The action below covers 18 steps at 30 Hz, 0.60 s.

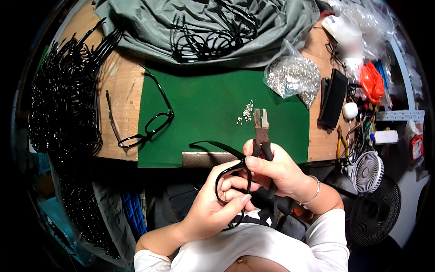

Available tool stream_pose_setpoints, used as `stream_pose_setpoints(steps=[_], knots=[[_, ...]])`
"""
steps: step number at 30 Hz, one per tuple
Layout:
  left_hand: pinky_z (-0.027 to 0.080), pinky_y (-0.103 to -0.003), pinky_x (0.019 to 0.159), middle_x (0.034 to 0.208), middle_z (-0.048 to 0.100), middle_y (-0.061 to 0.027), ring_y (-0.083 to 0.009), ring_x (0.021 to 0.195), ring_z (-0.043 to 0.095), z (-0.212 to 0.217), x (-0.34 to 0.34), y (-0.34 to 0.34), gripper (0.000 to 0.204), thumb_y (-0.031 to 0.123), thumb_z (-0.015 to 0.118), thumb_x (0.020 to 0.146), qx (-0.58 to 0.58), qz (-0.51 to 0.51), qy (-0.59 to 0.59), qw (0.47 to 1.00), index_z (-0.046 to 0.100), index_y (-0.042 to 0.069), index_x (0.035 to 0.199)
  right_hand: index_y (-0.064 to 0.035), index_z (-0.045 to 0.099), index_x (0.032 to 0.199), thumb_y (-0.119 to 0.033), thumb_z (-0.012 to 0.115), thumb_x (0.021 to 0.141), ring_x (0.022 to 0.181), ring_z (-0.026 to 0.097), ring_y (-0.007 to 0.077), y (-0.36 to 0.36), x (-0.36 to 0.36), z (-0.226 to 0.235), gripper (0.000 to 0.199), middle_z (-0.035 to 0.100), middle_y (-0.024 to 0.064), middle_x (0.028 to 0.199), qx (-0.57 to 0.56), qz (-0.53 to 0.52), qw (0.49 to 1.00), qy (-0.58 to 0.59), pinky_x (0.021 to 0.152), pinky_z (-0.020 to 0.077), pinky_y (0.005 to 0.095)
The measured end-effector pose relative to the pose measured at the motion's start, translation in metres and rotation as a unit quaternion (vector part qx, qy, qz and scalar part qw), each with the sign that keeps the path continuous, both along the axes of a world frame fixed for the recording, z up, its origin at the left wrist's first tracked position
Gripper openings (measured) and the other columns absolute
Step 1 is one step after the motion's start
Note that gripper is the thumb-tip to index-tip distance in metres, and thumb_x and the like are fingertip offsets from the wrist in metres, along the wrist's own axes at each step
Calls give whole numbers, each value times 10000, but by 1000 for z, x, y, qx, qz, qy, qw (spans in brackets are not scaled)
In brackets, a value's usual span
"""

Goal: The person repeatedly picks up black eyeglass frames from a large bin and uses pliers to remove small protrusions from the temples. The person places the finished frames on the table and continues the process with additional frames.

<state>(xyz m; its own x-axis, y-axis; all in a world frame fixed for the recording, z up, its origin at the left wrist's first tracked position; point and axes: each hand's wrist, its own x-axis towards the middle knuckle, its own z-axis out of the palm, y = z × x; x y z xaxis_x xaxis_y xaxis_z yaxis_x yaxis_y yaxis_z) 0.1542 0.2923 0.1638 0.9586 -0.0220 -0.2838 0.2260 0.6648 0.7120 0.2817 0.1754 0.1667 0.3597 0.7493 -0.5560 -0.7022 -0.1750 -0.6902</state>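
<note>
My left hand (208, 211) curls around a black eyeglass frame (219, 145), just in front of the near edge of the green mat (195, 99). One temple of the frame points away to the left, over the mat's edge. A pair of pliers (261, 132) is in my right hand (285, 170), its jaws pointing away from me and slightly apart with nothing between them. My right thumb touches the frame near the temple's hinge. Beyond the pliers lies a small scatter of silvery bits (247, 114). Another black eyeglass frame (171, 113) rests across the mat's left edge.
Black eyeglass frames are heaped at the left (63, 99) and on grey cloth (145, 27) at the back. A plastic bag of silvery bits (285, 77) sits at the mat's far right. Rightward are a black phone (335, 97), yellow-handled pliers (339, 143) and a white fan (368, 172).
</note>
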Motion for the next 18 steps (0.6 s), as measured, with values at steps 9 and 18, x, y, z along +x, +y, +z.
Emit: stream_pose_setpoints(steps=[9, 18], knots=[[478, -278, 719, 995, 516, -182, -147, 739, 582, 12, -3, 7, 537, -51, 455, 827, -69, -10, 19, 997, 196, 53, 1285, -102, 476, 844, -268, 603, 814, 457, 336, 9, 1, 0, 6, 211, 441, -54, 613, 21, 15, 999, 34, 385, 225, 161], [468, -274, 750, 1019, 507, -172, -139, 785, 573, 6, -7, 2, 525, -50, 442, 831, 5, 2, 10, 1000, 206, 47, 1290, -75, 479, 874, -215, 612, 815, 572, 405, 17, 7, 5, 24, 202, 484, -30, 703, -7, 49, 998, -37, 489, 311, 159]])
